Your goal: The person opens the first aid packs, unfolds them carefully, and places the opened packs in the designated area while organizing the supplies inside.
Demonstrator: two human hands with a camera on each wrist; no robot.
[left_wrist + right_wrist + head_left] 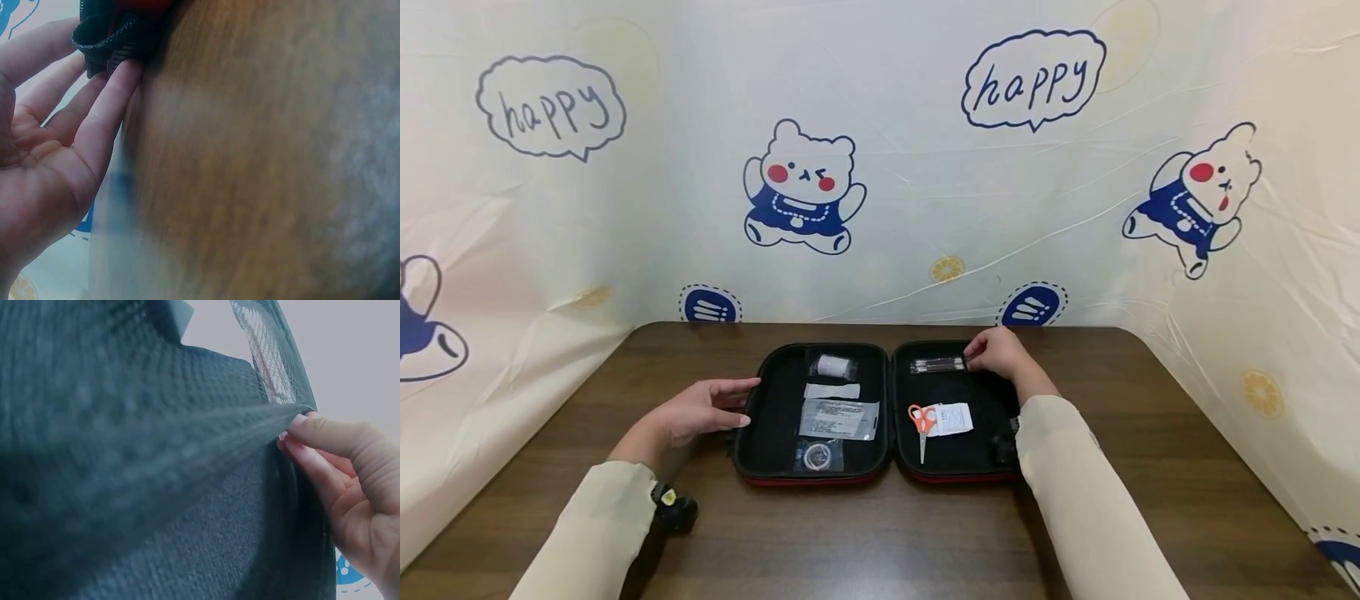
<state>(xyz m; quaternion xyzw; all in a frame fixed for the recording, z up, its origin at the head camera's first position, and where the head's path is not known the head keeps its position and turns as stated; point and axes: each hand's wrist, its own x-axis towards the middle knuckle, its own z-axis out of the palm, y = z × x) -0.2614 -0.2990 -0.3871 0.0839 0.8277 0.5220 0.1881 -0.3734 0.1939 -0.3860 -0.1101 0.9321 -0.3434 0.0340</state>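
Note:
An unzipped black case [760, 450] with red outer edging lies flat on the table, both halves facing up. Straight fingers of my left hand [707, 411] touch its left side; in the left wrist view they meet a black fabric loop [103, 40]. My right hand [1000, 354] pinches the edge of a black mesh pocket [212, 434] in the right half, thumb above and fingers beneath. Beside it, a clear pack of cotton swabs [937, 365] lies behind the mesh. A small white tip shows between the fingers; what it belongs to is unclear.
Orange-handled scissors [922, 429] and a white packet [953, 419] lie in the right half. A wrapped white roll [833, 367], a white strip [832, 391], a printed sachet [838, 419] and a bagged tape roll [817, 456] are in the left. A patterned curtain [910, 192] borders the table.

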